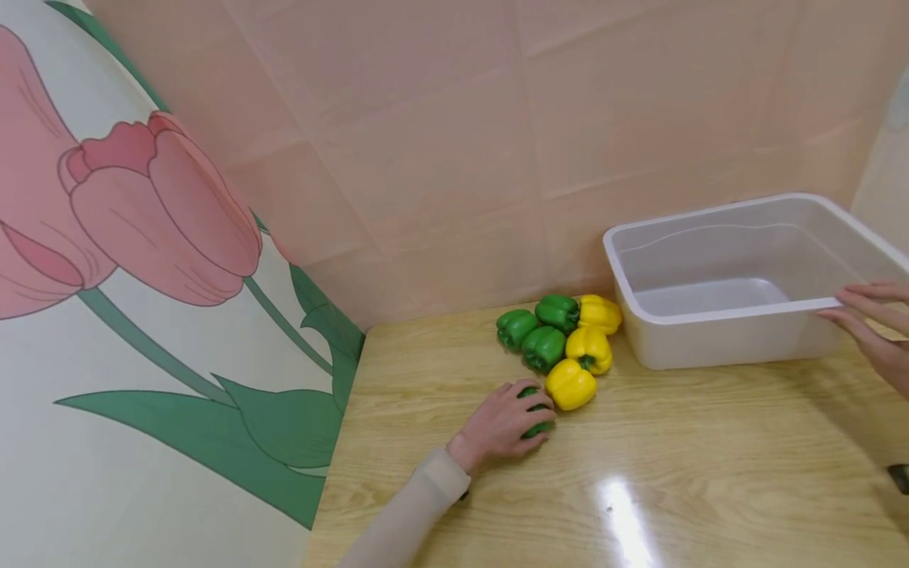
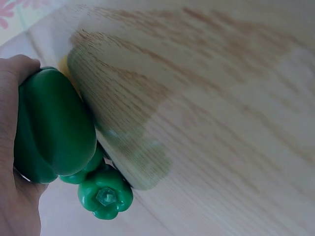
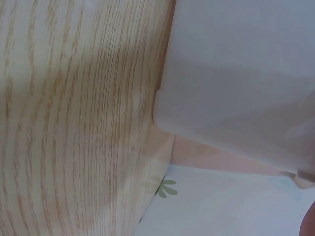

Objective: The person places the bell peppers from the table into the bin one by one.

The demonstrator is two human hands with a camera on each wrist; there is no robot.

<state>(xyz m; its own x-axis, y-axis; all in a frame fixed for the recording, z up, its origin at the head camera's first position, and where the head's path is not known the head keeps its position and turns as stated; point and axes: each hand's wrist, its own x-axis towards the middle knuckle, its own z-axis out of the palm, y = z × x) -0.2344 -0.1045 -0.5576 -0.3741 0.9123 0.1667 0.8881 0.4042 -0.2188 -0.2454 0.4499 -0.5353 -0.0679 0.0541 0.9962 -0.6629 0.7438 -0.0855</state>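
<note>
In the head view my left hand reaches over a green bell pepper and grips it, fingers curled round its sides. The left wrist view shows that pepper large against the palm, with the hand at the left edge. It sits beside the nearest yellow bell pepper. At the right, my right hand holds the front rim of a white plastic bin between fingers and thumb. The right wrist view shows the bin's outer wall and only a bit of a finger.
Three green peppers and two more yellow peppers cluster left of the bin on the wooden table. A pink cloth hangs behind. A wall with painted tulips borders the table's left side.
</note>
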